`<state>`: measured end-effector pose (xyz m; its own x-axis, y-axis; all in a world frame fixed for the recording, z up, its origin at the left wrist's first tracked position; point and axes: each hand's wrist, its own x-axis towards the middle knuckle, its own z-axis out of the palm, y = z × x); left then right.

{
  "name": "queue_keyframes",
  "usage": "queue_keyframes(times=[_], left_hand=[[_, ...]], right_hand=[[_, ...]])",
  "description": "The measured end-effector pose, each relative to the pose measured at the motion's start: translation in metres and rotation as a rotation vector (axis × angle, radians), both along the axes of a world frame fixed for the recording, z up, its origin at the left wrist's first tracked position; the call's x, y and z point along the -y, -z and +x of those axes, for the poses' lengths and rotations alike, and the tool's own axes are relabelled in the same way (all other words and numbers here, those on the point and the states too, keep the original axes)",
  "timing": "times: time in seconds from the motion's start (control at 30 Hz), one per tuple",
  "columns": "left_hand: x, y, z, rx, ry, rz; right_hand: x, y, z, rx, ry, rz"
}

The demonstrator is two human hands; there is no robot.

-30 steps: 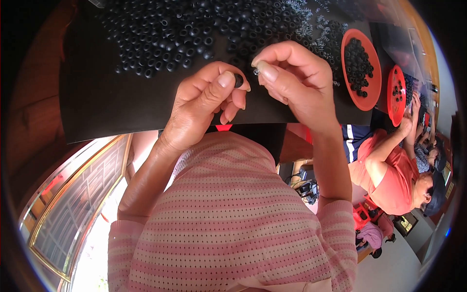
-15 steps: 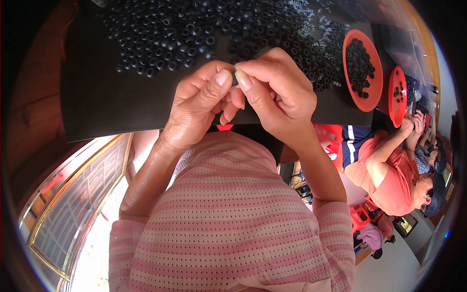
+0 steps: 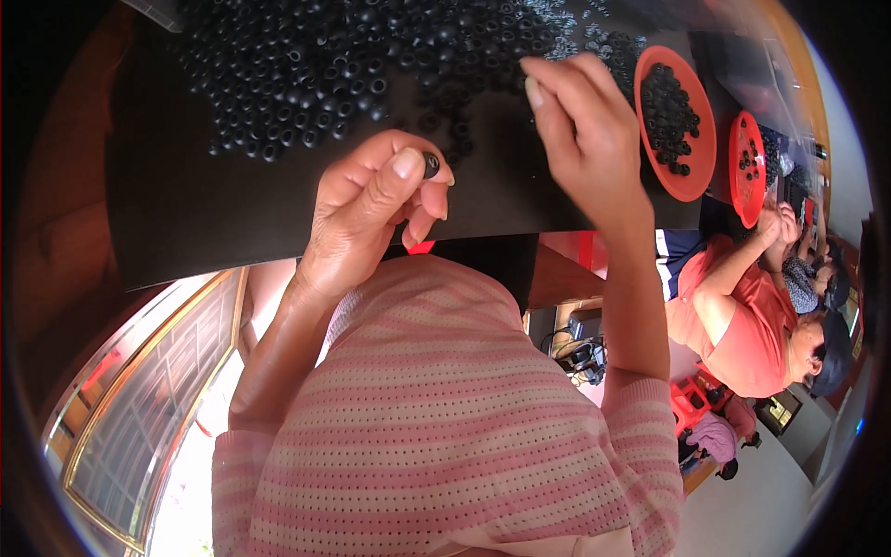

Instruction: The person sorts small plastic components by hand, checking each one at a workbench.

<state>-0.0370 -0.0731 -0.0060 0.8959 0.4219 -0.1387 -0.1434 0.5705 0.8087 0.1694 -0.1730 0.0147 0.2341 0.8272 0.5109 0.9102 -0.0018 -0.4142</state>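
Observation:
My left hand (image 3: 357, 209) is closed, pinching a small round black cap (image 3: 432, 166) between thumb and forefinger. A pale curl, like a bit of spring wire, shows in the cap's open end. Over the table to the right, my right hand (image 3: 599, 139) has its thumb and forefinger a little apart, with nothing visible between them. Its fingertips hover by the edge of a wide spread of black ring-shaped caps (image 3: 306, 79). Small shiny coil springs (image 3: 603, 45) lie just beyond that hand, partly hidden by it.
An orange-red bowl (image 3: 703, 176) of black caps stands right of my right hand. Farther right is a red dish (image 3: 739, 190) with a few caps. A co-worker in an orange shirt (image 3: 742, 334) sits beyond. The black tabletop's front edge (image 3: 204, 269) runs before me.
My hands have parted. The right one has moved away to the far right, toward the caps and springs. The left still pinches the black cap, whose open end now shows.

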Motion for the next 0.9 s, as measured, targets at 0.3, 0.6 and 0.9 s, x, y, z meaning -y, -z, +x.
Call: queue_keyframes(times=[0.3, 0.6, 0.9], left_hand=[[0.003, 0.001, 0.000, -0.019, -0.022, 0.049], [0.004, 0.003, 0.004, -0.003, -0.014, 0.104], [0.004, 0.003, 0.001, -0.003, -0.032, 0.123]], right_hand=[[-0.014, 0.001, 0.001, 0.124, 0.070, -0.321], [-0.013, -0.007, 0.064, 0.055, 0.143, -0.242], [-0.025, -0.007, 0.054, 0.023, -0.028, -0.305]])
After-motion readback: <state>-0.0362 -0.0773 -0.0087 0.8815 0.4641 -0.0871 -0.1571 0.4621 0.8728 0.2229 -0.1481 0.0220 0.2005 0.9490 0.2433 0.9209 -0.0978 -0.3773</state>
